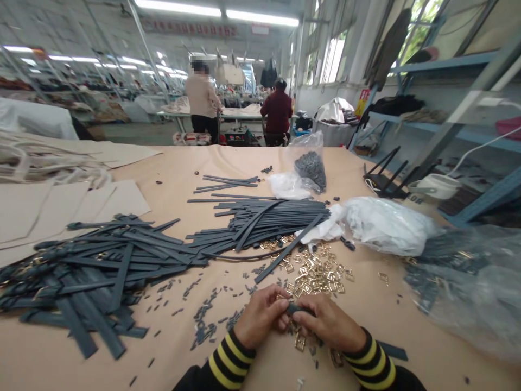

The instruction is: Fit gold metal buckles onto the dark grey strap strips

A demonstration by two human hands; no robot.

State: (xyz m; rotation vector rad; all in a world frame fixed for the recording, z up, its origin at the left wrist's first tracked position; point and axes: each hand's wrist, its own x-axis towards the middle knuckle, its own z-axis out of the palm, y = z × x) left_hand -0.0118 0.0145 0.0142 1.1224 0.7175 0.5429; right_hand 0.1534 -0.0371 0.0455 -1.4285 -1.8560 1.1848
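Left hand and right hand both grip a short dark strap, fingers curled; loose gold buckles lie just far of them, strap pile left.

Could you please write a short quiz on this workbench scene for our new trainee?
1. True or false: the left hand and the right hand are wearing gloves.
2. Which of these lies closest to the hands?
A. The brass buckles
B. The blue metal shelving
C. The white plastic bag
3. What two colours are the stripes on the left sleeve?

Key: 1. False; 2. A; 3. Yellow and black.
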